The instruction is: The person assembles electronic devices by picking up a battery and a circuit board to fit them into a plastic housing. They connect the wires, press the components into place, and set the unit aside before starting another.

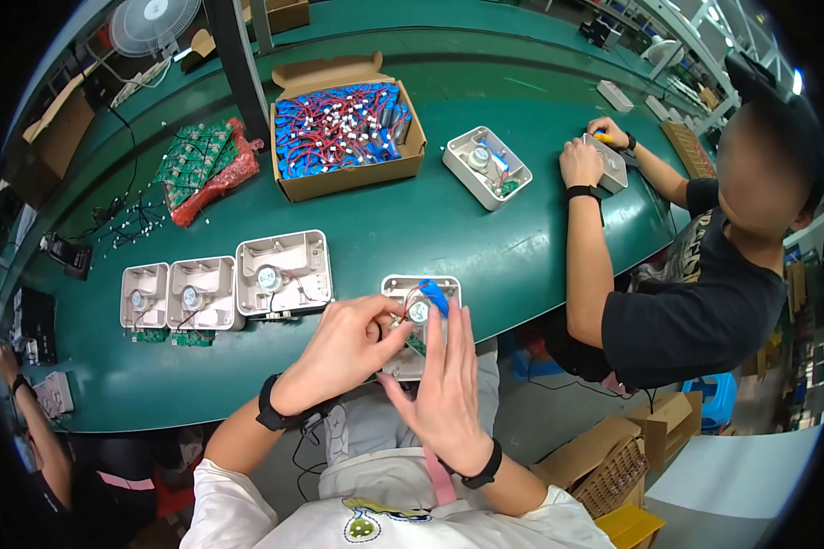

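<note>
Red wires (407, 305) might pop if tugged; L hand (337, 340) fingers nr, can't tell if clamped; R hand (442, 398) straight, thumb apart.

- Bench (499, 265): deep green.
- Nearest housing (403, 370): off-white, and the battery (434, 295) in it bright blue.
- Carton (357, 180): plain cardboard brown.
- Packed cells (293, 166) inside: blue, under a tangle of mostly red wires (325, 128).
- Circuit boards (195, 157): green, against pinkish-red wrap (190, 212).
- Wearer's shirt (467, 531): white, with a green, pale-dotted motif (362, 529).
- Co-worker's T-shirt (705, 343): black, pale print.
- Stool (719, 393): bright blue.
</note>
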A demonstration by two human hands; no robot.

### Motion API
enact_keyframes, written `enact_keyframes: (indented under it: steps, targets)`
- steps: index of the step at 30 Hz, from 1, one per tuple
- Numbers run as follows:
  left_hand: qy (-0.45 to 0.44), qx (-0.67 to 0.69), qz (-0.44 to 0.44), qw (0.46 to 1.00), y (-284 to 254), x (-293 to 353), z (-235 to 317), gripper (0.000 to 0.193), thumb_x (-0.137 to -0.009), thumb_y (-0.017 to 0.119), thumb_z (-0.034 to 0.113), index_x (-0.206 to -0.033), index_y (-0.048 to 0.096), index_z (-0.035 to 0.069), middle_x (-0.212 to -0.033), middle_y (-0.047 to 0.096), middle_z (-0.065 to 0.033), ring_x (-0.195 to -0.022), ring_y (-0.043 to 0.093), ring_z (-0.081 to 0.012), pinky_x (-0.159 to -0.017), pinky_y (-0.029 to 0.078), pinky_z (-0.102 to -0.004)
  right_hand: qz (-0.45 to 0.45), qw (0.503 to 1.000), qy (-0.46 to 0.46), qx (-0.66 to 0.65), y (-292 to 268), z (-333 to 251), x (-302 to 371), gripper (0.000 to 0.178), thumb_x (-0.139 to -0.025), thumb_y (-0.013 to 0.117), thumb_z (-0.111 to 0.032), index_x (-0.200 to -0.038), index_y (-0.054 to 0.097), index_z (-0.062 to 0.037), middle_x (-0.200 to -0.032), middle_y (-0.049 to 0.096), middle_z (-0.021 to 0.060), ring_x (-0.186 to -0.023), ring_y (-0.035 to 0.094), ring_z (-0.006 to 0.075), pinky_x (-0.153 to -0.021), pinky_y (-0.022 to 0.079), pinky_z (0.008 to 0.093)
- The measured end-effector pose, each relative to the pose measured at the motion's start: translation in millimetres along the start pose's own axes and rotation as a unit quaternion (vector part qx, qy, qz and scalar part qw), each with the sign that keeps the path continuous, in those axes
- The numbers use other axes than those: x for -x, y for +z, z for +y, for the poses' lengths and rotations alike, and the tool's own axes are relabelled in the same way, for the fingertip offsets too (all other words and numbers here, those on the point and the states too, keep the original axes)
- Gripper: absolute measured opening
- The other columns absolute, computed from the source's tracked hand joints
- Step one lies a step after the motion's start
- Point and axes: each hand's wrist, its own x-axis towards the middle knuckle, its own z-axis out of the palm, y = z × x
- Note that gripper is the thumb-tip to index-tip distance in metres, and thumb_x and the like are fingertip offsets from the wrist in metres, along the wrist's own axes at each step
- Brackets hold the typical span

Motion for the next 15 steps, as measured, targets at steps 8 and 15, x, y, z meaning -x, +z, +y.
enact_keyframes:
  steps: [8, 15]
  targets:
    - [-0.048, 0.03, -0.039, 0.998, -3, 8, -2, 0.022, -0.094, 0.08, 0.011, -0.107, 0.074, -0.007, -0.072, 0.068, -0.0026, -0.059, 0.057, -0.0034, -0.055, 0.048, -0.0242, 0.046, 0.996, 0.004, -0.079, 1, 15, -4, 0.116, -0.078, 0.094, -0.027, -0.164, 0.023, 0.0067, -0.164, 0.028, 0.039, -0.143, 0.043, 0.0562, -0.11, 0.045, 0.0574]
    - [-0.039, -0.008, -0.105, 0.994, 2, 4, 8, 0.028, -0.094, 0.079, 0.012, -0.115, 0.075, -0.006, -0.068, 0.069, -0.0088, -0.056, 0.058, -0.0077, -0.056, 0.05, -0.0284, 0.065, 0.995, 0.017, -0.074, 1, 20, -4, 0.117, -0.076, 0.094, -0.024, -0.164, 0.022, 0.0063, -0.164, 0.029, 0.0365, -0.146, 0.042, 0.0531, -0.115, 0.042, 0.0551]
